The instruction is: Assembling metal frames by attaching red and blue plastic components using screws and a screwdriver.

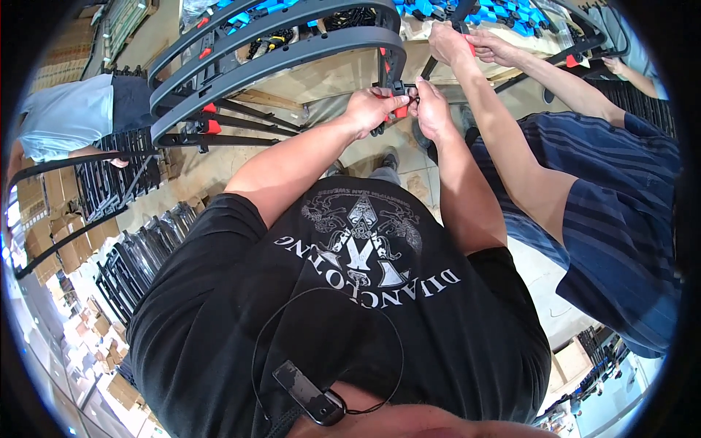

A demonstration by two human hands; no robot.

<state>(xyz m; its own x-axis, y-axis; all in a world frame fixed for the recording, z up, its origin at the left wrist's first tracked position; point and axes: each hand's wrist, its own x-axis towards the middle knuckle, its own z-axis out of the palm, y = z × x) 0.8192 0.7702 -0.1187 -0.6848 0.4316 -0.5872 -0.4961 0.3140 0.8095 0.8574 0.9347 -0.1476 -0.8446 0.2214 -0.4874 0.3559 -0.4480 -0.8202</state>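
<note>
While a co-worker's hand works nearby, the left hand and right hand pinch a red-and-black clip.

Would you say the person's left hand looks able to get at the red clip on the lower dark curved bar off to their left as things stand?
Probably yes. The left hand is busy gripping a small red-and-black part together with the right hand, but the red clip sits in the open with nothing between; letting go comes first.

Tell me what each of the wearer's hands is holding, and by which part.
Both the left hand and the right hand pinch a small black-and-red plastic clip fitting from opposite sides, at the end of the curved dark grey frame bar.
</note>
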